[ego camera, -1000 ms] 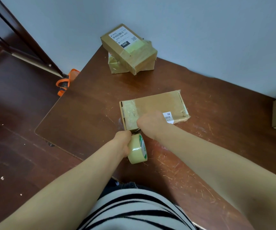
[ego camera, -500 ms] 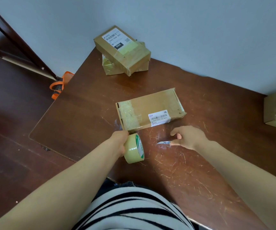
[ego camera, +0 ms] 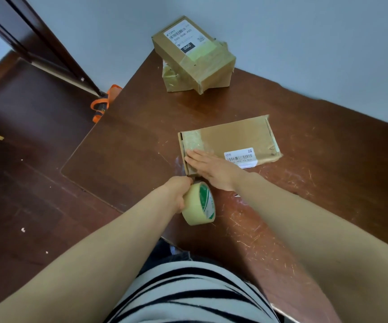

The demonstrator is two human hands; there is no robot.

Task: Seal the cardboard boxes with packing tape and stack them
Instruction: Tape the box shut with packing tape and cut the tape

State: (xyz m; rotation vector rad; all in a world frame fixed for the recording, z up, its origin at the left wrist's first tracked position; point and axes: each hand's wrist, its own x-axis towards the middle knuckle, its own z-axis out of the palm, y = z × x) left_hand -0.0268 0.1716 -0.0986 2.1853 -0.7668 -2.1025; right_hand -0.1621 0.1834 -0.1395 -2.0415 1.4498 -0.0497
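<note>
A flat cardboard box with a white barcode label lies in the middle of the brown table. Clear tape covers its left end. My right hand lies flat, fingers together, on the box's near left corner over the tape. My left hand grips a roll of packing tape just in front of that corner, the roll standing on edge. At the table's far corner two taped boxes are stacked, the upper one turned askew and carrying a shipping label.
A grey wall runs behind the table. An orange-handled object sits on the dark wooden floor beside the table's left edge. A small white sliver peeks out beside my right forearm. The table's right part is scratched.
My right hand left the small blade on the table at the right and moved back onto the box's near left corner, pressing flat. My left hand keeps hold of the tape roll.
</note>
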